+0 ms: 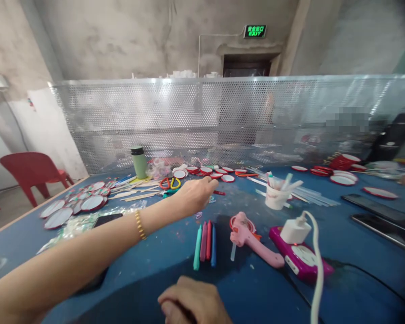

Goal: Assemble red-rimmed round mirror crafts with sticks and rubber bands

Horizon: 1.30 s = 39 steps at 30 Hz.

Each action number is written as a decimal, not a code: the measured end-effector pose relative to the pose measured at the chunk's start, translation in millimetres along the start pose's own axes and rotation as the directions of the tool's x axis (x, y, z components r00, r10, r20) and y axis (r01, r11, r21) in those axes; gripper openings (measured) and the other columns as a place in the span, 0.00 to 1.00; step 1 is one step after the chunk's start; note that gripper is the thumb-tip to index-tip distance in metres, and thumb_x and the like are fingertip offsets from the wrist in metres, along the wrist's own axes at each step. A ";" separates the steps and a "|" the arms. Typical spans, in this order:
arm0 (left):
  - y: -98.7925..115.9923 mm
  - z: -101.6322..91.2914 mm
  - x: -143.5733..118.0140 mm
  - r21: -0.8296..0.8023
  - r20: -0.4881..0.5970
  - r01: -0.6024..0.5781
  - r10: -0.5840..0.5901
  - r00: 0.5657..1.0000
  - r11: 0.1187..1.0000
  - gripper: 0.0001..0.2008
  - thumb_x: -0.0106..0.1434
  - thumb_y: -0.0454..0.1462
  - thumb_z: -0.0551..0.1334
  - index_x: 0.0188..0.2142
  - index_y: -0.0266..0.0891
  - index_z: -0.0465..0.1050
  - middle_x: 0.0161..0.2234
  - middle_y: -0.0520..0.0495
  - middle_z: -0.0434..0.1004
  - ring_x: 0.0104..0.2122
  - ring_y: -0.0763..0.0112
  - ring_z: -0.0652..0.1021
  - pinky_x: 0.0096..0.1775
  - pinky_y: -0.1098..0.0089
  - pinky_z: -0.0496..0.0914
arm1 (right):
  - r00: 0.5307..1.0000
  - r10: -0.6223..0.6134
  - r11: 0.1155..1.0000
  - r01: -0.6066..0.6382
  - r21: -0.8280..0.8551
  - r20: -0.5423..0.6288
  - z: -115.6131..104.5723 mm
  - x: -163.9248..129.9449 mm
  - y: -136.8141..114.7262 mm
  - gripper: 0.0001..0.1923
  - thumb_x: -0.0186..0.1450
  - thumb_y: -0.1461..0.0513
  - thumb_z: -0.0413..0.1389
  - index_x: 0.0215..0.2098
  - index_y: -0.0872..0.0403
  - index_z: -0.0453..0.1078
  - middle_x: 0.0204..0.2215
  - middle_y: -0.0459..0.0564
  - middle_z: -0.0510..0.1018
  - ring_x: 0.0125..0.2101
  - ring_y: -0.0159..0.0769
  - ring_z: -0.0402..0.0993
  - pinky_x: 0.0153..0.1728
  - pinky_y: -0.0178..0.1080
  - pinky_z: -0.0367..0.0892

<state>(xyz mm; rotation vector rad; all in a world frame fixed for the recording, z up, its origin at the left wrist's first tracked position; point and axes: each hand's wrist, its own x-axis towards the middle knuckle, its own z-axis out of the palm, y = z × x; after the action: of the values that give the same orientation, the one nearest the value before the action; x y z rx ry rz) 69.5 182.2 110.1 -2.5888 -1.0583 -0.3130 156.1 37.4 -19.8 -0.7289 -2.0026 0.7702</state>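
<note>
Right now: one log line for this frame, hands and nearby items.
left hand: reaching toward red-rimmed discs, grasp unclear | right hand: fisted, near edge | nearby: scissors, crayons, pink glue gun

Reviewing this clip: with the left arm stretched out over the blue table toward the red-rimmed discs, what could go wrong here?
1. The left hand reaches past the scissors; it might brush the blades.
2. The forearm passes above the sticks of crayons and could roll them if lowered.
3. The pink glue gun lies beside a power strip with a white cable; snagging it could drag both.
</note>
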 end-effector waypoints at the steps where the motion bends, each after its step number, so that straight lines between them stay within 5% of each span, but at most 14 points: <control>1: 1.7 -9.1 -22.0 0.024 -0.051 -0.001 0.002 0.999 1.000 0.10 0.67 0.28 0.52 0.45 0.35 0.67 0.42 0.40 0.74 0.34 0.65 0.77 0.34 0.66 0.72 | 0.995 0.099 0.987 -0.099 0.125 0.004 -2.0 1.6 -4.9 0.11 0.68 0.59 0.53 0.39 0.53 0.77 0.25 0.48 0.78 0.24 0.29 0.74 0.26 0.30 0.68; 4: 13.2 -24.9 -88.1 0.067 -0.130 -0.007 0.015 0.991 0.998 0.08 0.68 0.28 0.51 0.40 0.36 0.67 0.35 0.45 0.72 0.27 0.69 0.73 0.28 0.69 0.69 | 0.868 0.486 0.726 -0.333 0.602 -0.106 -12.2 8.3 -20.9 0.23 0.67 0.49 0.55 0.55 0.51 0.66 0.30 0.45 0.77 0.14 0.24 0.65 0.13 0.29 0.63; 6: 24.7 -24.4 -125.0 0.104 -0.156 -0.081 0.097 0.983 0.991 0.07 0.68 0.28 0.52 0.37 0.36 0.67 0.32 0.46 0.72 0.27 0.68 0.72 0.29 0.68 0.69 | 0.824 0.554 0.609 -0.307 0.731 -0.116 -17.7 14.5 -28.5 0.26 0.66 0.43 0.53 0.46 0.56 0.68 0.30 0.48 0.76 0.13 0.24 0.64 0.11 0.30 0.63; 11: 41.0 -1.9 -169.0 0.036 -0.268 -0.211 0.213 0.940 0.977 0.08 0.69 0.30 0.52 0.38 0.36 0.69 0.32 0.44 0.74 0.28 0.65 0.74 0.31 0.64 0.72 | 0.804 0.593 0.588 -0.393 0.707 -0.046 -19.9 32.2 -30.5 0.24 0.60 0.46 0.59 0.42 0.57 0.67 0.17 0.39 0.69 0.09 0.25 0.61 0.07 0.28 0.59; 15: 25.3 2.3 -161.2 -0.374 -0.376 0.008 -0.160 0.913 0.927 0.15 0.70 0.32 0.48 0.55 0.34 0.63 0.47 0.36 0.74 0.38 0.64 0.78 0.41 0.61 0.74 | 0.761 0.634 0.668 -0.451 0.592 -0.136 -28.6 52.3 -27.1 0.19 0.57 0.52 0.58 0.39 0.56 0.65 0.18 0.41 0.73 0.08 0.25 0.59 0.06 0.28 0.56; 16: 18.5 0.0 -156.0 -0.565 -0.338 0.125 -0.367 0.867 0.816 0.15 0.70 0.35 0.50 0.55 0.33 0.63 0.44 0.37 0.75 0.36 0.65 0.79 0.41 0.61 0.74 | 0.770 0.613 0.711 -0.438 0.550 -0.179 -31.7 59.1 -27.6 0.17 0.57 0.53 0.58 0.38 0.55 0.65 0.18 0.41 0.74 0.09 0.25 0.60 0.07 0.28 0.57; 17: 11.3 -2.9 -150.3 -0.755 -0.170 0.224 -0.514 0.841 0.617 0.15 0.70 0.39 0.52 0.51 0.33 0.65 0.40 0.40 0.77 0.31 0.67 0.79 0.37 0.64 0.75 | 0.779 0.585 0.757 -0.425 0.496 -0.225 -34.3 66.7 -28.6 0.15 0.58 0.53 0.57 0.38 0.55 0.64 0.18 0.40 0.74 0.08 0.25 0.61 0.07 0.28 0.57; 20: -9.4 -10.1 -135.3 -0.958 0.234 0.282 -0.421 0.876 0.055 0.17 0.68 0.46 0.53 0.38 0.33 0.68 0.31 0.43 0.77 0.22 0.70 0.78 0.24 0.70 0.71 | 0.826 0.509 0.854 -0.451 0.260 -0.241 -39.3 94.0 -34.1 0.13 0.62 0.54 0.52 0.41 0.54 0.65 0.16 0.38 0.72 0.08 0.27 0.62 0.08 0.28 0.56; 23: -23.0 -9.1 -129.2 -0.964 0.266 0.232 -0.461 0.846 -0.131 0.08 0.62 0.39 0.59 0.33 0.34 0.67 0.20 0.50 0.74 0.18 0.73 0.76 0.21 0.75 0.69 | 0.920 0.362 0.913 -0.383 -0.144 -0.149 -46.8 125.4 -37.3 0.12 0.67 0.55 0.50 0.42 0.55 0.69 0.19 0.42 0.76 0.13 0.29 0.70 0.15 0.30 0.62; 26: -26.3 -0.5 -132.0 -0.958 0.286 0.230 -0.545 0.788 -0.170 0.05 0.60 0.36 0.59 0.30 0.35 0.66 0.17 0.51 0.72 0.16 0.73 0.76 0.21 0.75 0.70 | 0.920 0.212 0.656 -0.384 -0.650 -0.330 -60.3 153.6 -31.4 0.17 0.73 0.56 0.45 0.44 0.56 0.72 0.35 0.53 0.82 0.33 0.34 0.80 0.34 0.33 0.68; 27: -25.7 3.3 -134.1 -0.952 0.305 0.250 -0.553 0.775 -0.174 0.06 0.60 0.36 0.59 0.30 0.36 0.65 0.16 0.52 0.72 0.16 0.72 0.76 0.20 0.74 0.70 | 0.923 0.225 0.494 -0.384 -0.780 -0.312 -64.2 160.3 -27.1 0.17 0.73 0.57 0.45 0.47 0.55 0.72 0.41 0.54 0.82 0.41 0.36 0.79 0.40 0.34 0.68; 28: -24.7 7.2 -136.3 -0.945 0.328 0.276 -0.554 0.765 -0.178 0.06 0.60 0.36 0.59 0.29 0.36 0.65 0.15 0.53 0.71 0.16 0.70 0.77 0.19 0.74 0.70 | 0.920 0.265 0.439 -0.382 -0.813 -0.289 -66.9 165.0 -22.0 0.15 0.72 0.58 0.47 0.45 0.55 0.73 0.42 0.55 0.82 0.44 0.39 0.78 0.42 0.35 0.67; 34: -27.7 19.7 -146.2 -0.917 0.373 0.380 -0.587 0.719 -0.117 0.03 0.60 0.33 0.56 0.29 0.38 0.63 0.14 0.54 0.71 0.16 0.66 0.78 0.18 0.73 0.71 | 0.885 0.452 0.314 -0.274 -0.909 -0.110 -58.8 159.6 6.1 0.11 0.67 0.64 0.53 0.39 0.54 0.78 0.39 0.57 0.83 0.43 0.41 0.79 0.42 0.37 0.67; 39: -29.0 17.2 -148.4 -0.926 0.336 0.370 -0.592 0.732 -0.068 0.04 0.60 0.33 0.56 0.28 0.38 0.63 0.14 0.56 0.70 0.16 0.66 0.78 0.18 0.72 0.71 | 0.869 0.491 0.252 -0.219 -0.943 -0.071 -49.2 152.8 14.4 0.13 0.68 0.65 0.51 0.44 0.55 0.76 0.43 0.59 0.82 0.47 0.44 0.78 0.44 0.39 0.68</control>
<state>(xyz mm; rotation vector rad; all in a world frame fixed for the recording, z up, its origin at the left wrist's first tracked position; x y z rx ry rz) -53.7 113.5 52.9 -2.7121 -2.3017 -2.1059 129.2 169.9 68.0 -1.9260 -2.4668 -0.2602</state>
